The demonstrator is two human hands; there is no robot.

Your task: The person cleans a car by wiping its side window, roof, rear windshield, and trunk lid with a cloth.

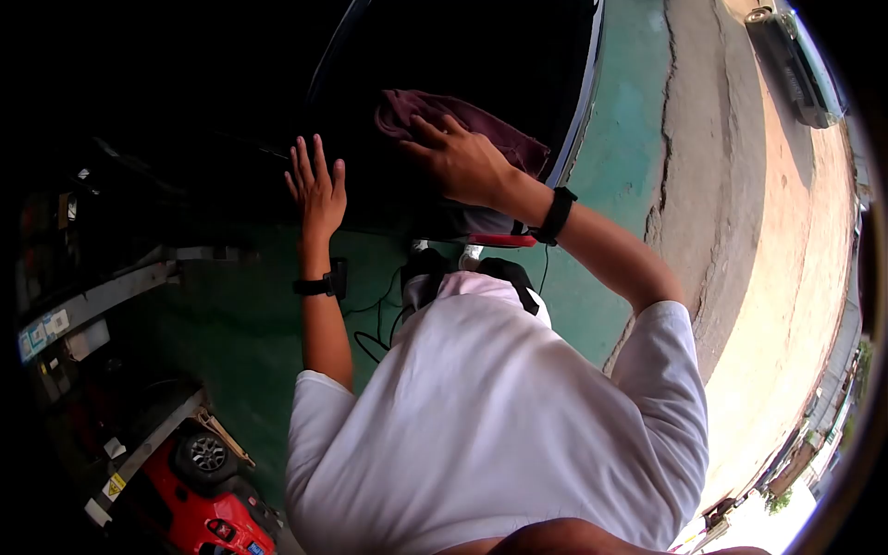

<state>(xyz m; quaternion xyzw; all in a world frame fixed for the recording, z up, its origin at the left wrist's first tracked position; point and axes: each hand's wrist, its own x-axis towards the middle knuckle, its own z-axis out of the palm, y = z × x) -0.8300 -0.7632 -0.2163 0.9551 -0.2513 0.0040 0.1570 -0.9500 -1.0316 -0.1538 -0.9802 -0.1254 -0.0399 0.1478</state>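
A dark maroon cloth (486, 129) lies bunched on a black car panel (481, 46). My right hand (458, 162) is on the cloth, its fingers bent over the near side and pressing it against the panel. Part of the cloth spreads out to the right, past the knuckles. My left hand (317, 190) holds nothing. Its fingers are stretched and apart, at the dark panel's near left side; whether the palm touches the surface is too dark to tell. Each wrist carries a black band.
A red vehicle (199, 504) stands at the lower left beside grey metal lift arms (116, 305). Black cables (375, 338) trail over the green floor (250, 314) near my legs. Another car (794, 65) is parked at the upper right, on sunlit concrete.
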